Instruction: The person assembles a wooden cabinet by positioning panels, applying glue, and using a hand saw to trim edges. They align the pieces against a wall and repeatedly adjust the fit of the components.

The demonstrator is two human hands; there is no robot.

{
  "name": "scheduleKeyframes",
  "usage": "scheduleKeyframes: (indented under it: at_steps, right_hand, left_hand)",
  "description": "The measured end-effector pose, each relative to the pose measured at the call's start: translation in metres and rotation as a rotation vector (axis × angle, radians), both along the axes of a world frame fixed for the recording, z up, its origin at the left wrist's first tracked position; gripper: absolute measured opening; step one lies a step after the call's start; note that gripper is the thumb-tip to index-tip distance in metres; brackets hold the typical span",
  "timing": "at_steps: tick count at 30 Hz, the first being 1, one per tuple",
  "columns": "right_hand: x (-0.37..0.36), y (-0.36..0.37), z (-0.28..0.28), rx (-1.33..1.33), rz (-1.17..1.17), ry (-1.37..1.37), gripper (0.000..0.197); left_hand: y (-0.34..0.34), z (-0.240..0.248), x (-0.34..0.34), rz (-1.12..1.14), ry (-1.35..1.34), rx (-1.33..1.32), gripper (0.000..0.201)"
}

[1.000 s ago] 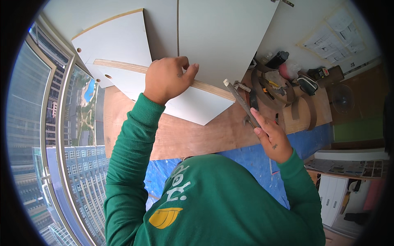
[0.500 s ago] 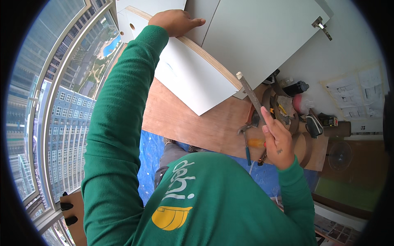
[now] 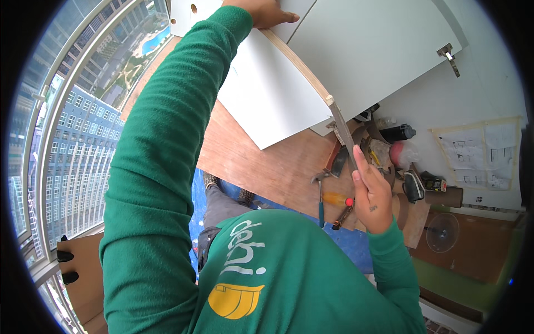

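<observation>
A white-faced panel (image 3: 272, 94) with a bare plywood edge (image 3: 303, 67) leans up in front of me. At the top of the view my left hand (image 3: 264, 12) grips over that edge, its thumb stretched to the right; the other fingers are mostly hidden. My right hand (image 3: 374, 195) is closed round the lower part of a long, narrow grey-brown file (image 3: 343, 131), index finger laid along it. The file slants up and left, its pale tip at the near end of the plywood edge; whether they touch I cannot tell.
Behind stands a larger white panel (image 3: 372, 55) with a metal hinge (image 3: 448, 57). On the brown wooden board (image 3: 250, 150) lie a hammer (image 3: 321, 200), a yellow bottle with a red cap (image 3: 335, 198), a black flask (image 3: 397, 132) and rolled strips. Tall windows (image 3: 83, 133) line the left.
The file's tip has come up to the end of the plywood edge, where a gap showed before. My left hand sits higher in view, and the whole view has shifted.
</observation>
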State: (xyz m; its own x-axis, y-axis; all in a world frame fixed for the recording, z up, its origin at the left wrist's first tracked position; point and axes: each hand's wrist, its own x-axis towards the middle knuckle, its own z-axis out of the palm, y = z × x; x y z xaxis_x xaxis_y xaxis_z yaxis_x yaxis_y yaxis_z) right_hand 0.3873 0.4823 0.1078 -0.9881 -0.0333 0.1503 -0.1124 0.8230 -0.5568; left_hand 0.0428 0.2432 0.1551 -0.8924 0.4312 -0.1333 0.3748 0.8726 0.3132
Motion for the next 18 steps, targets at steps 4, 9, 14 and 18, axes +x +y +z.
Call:
scheduleKeyframes:
  at_steps: [4, 9, 14, 18]
  right_hand:
    - [-0.030, -0.008, 0.002, 0.006, 0.010, 0.028, 0.058]
    - [-0.050, -0.008, 0.013, 0.027, 0.016, 0.023, 0.057]
    - [-0.010, -0.006, 0.022, 0.009, 0.027, 0.008, 0.056]
    - [0.015, -0.006, 0.022, 0.046, -0.033, -0.062, 0.056]
  left_hand:
    - [0.006, -0.001, 0.000, 0.016, -0.004, -0.030, 0.068]
    - [0.002, -0.020, -0.016, -0.010, 0.037, -0.026, 0.069]
    - [0.001, -0.044, -0.033, -0.015, 0.226, 0.100, 0.073]
    - [-0.001, -0.047, -0.038, -0.025, 0.174, 0.096, 0.069]
